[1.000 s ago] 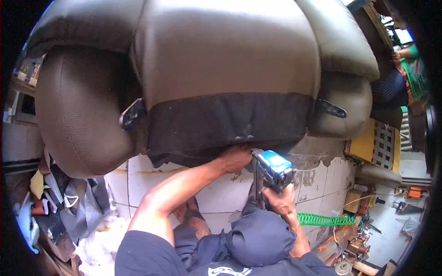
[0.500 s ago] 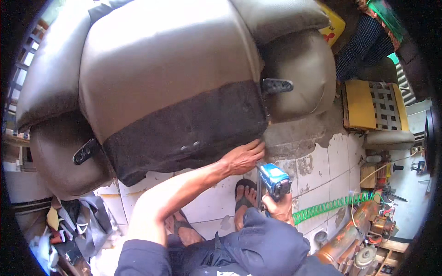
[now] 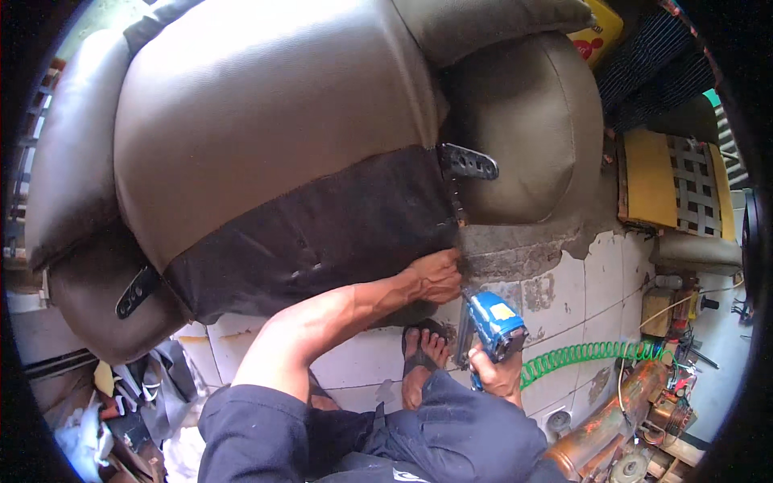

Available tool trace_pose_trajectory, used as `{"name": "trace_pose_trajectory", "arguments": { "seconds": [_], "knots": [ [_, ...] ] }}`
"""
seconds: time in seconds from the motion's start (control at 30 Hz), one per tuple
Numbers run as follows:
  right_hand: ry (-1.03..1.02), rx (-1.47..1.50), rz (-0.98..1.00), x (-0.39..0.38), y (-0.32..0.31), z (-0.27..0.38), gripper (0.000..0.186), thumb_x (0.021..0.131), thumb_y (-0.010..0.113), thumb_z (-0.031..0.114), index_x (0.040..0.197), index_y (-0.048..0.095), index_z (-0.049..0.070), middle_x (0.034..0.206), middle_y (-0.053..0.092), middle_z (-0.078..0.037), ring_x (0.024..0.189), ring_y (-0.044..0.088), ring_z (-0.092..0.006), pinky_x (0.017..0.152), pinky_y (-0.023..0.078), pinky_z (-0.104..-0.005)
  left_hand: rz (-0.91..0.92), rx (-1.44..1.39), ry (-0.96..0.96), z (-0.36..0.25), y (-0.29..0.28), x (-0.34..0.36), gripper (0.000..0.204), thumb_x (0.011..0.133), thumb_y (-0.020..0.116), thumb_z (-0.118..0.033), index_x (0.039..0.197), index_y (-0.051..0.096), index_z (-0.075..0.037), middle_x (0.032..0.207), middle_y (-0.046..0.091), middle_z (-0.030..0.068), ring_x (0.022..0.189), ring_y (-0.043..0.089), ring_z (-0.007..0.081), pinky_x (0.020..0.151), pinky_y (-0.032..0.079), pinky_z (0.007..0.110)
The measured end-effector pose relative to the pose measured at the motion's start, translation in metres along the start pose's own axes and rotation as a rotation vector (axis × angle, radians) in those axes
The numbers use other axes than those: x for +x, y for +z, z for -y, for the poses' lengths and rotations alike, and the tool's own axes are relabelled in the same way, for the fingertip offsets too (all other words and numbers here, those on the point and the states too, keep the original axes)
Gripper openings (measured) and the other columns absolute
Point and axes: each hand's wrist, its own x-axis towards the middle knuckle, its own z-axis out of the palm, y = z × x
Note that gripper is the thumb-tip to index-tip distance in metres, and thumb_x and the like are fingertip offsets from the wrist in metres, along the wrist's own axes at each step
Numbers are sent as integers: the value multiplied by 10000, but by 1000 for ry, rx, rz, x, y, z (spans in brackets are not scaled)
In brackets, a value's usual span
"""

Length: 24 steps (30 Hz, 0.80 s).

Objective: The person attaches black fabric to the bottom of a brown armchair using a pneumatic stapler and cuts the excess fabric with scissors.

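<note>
A brown leather-like sofa backrest [image 3: 282, 105] lies in front of me, with black fabric [image 3: 322, 233] along its near edge. My left hand [image 3: 439, 276] reaches across and is closed on the fabric's edge at the near right corner. In my right hand [image 3: 498, 374] is a blue pneumatic staple gun [image 3: 495, 320], gripped by its handle. Its nose points toward the backrest corner, just right of my left hand and apart from the fabric. A black metal bracket [image 3: 471, 163] sticks out on the right side, and another bracket [image 3: 137, 292] on the left.
A green coiled air hose [image 3: 588, 354] runs right from the staple gun, past a rusty cylindrical tank [image 3: 620, 414]. Fabric scraps [image 3: 165, 386] lie at lower left. A webbed frame with yellow foam [image 3: 651, 179] stands at right. My sandalled foot [image 3: 425, 350] rests on the tiles.
My left hand has curled tighter, from extended fingers to a closed grip at the corner. The staple gun has shifted slightly right and down in view. The whole view has also shifted a little.
</note>
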Motion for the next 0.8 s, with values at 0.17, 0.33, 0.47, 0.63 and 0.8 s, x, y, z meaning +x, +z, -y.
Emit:
{"name": "trace_pose_trajectory", "arguments": {
  "seconds": [0.17,0.33,0.47,0.63,0.8],
  "knots": [
    [-36,-58,253,34,15,28,446,777,686,23,1197,541,-8,798,637,-53,656,619,-142,600,513,-307,-45,-370,-85,9,25,-4,401,973,496,-280,1322,603,-115,1380,564,91,1312,464,249,1173,196,480],
    [-146,-153,138,62,43,64,181,787,691,174,844,650,7,699,672,-91,631,661,-175,613,529,-350,-148,-569,-108,3,42,-4,393,971,502,-279,1310,607,-112,1363,571,94,1292,474,251,1158,213,477],
    [-211,-252,83,72,52,66,165,777,691,176,791,641,19,633,654,-104,584,673,-236,592,530,-373,-186,-640,-116,3,49,-1,386,969,508,-279,1300,610,-108,1349,577,96,1276,482,252,1145,227,476],
    [-199,-355,70,71,57,66,162,771,693,174,787,647,19,641,660,-113,593,683,-253,596,536,-380,-229,-692,-143,1,54,-2,378,966,514,-278,1287,614,-104,1332,584,99,1256,492,254,1129,245,473],
    [-234,-373,12,73,67,77,149,774,662,145,805,648,0,651,661,-101,594,671,-225,603,533,-375,-253,-723,-156,-2,54,2,371,964,521,-278,1275,617,-100,1314,591,101,1236,502,256,1113,262,471]
  ]
}}
